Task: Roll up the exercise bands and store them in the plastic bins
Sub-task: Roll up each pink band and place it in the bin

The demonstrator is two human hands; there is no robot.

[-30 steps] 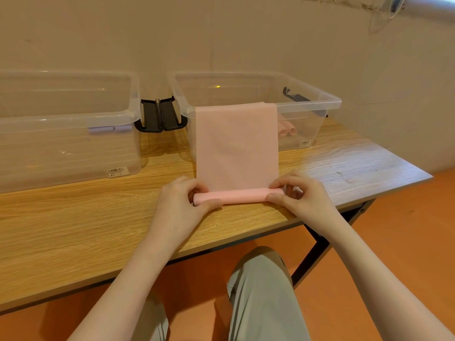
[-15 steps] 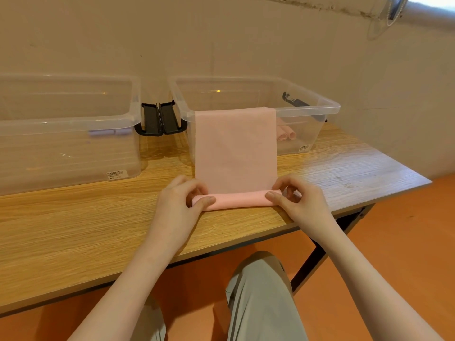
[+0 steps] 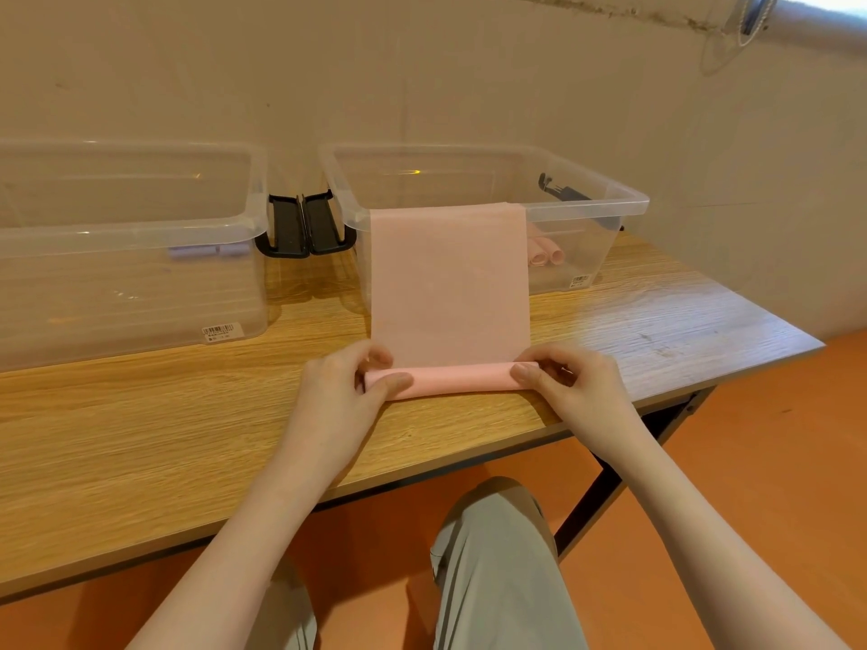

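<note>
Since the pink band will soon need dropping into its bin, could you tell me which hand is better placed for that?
Probably the right hand: the right bin holding pink rolls stands nearer it.

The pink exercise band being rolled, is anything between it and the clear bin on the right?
Nothing visible. The pink exercise band already drapes over the clear plastic bin's front rim, with only bare wooden table beneath.

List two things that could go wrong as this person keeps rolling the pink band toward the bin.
1. The flat pink rubber exercise band hangs over the rim of the clear plastic bin on the right; pulling might drag the bin.
2. The left hand and right hand pinch only the roll's ends, so its middle may loosen or roll unevenly.
</note>
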